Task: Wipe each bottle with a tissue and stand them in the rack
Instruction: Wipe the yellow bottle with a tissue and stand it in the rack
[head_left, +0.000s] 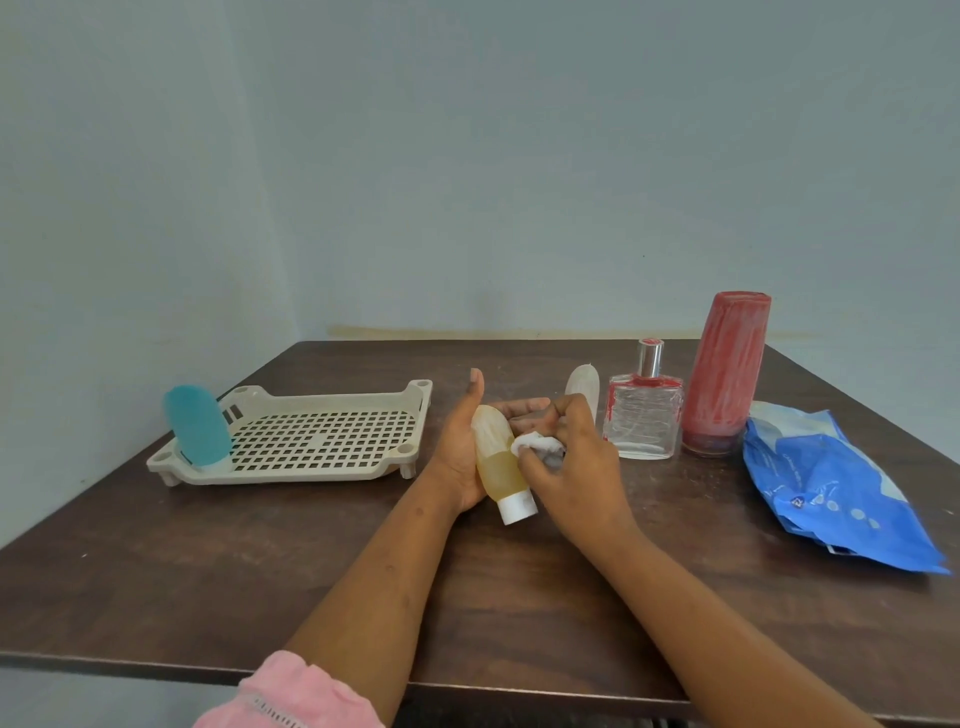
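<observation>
Dark table (208, 561) meets a pale wall (519, 156). From the head view, our left hand (457, 457) lies open-fingered under the yellow bottle (496, 457), cradling it cap toward us so its side is exposed. Our right hand (576, 467) pinches a wadded tissue (535, 446) against it. A blue bottle (196, 423) already stands in the rack (291, 475), left. The clear bottle (583, 387), glass bottle (644, 421) and red bottle (724, 374) wait near the pack (831, 483), right.

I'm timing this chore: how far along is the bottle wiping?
Done: one blue bottle stands in the rack. In hand: the yellow bottle lies in the left hand while the right hand rubs it with a tissue. Left: the pale bottle, the glass bottle and the red bottle wait on the table, outside the rack.
</observation>
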